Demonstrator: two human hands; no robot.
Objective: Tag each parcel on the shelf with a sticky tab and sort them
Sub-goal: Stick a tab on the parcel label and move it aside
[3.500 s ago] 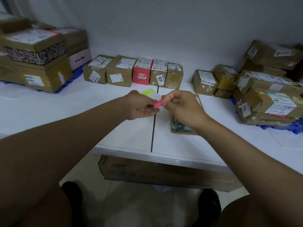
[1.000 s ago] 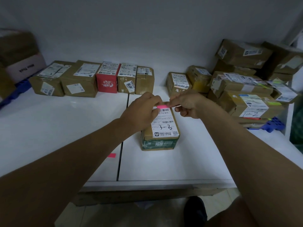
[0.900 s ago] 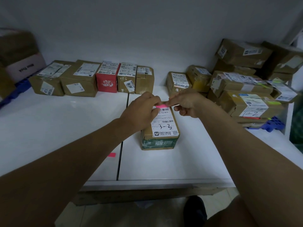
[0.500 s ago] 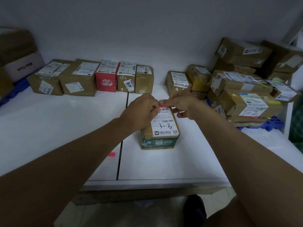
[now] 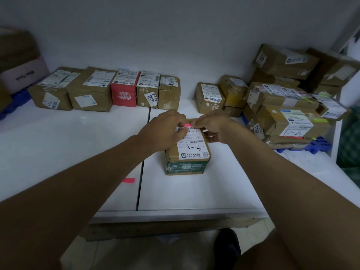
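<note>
Both hands meet at the far end of a brown parcel [image 5: 187, 151] on the white shelf [image 5: 78, 145]. The left hand [image 5: 165, 129] and right hand [image 5: 212, 126] each pinch an end of a pink sticky tab [image 5: 188, 125], pressing it onto the label, likely to keep it flat.

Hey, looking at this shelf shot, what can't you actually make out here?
Head view only:
- Pink tab: both ends hidden under the left hand and right hand, so whether it is fully stuck down cannot be told.
- Parcel: top of its label covered by the hands; small print too small to read.
- Left stack: cut off by the frame edge.
- Right pile: labels blurred.
</note>
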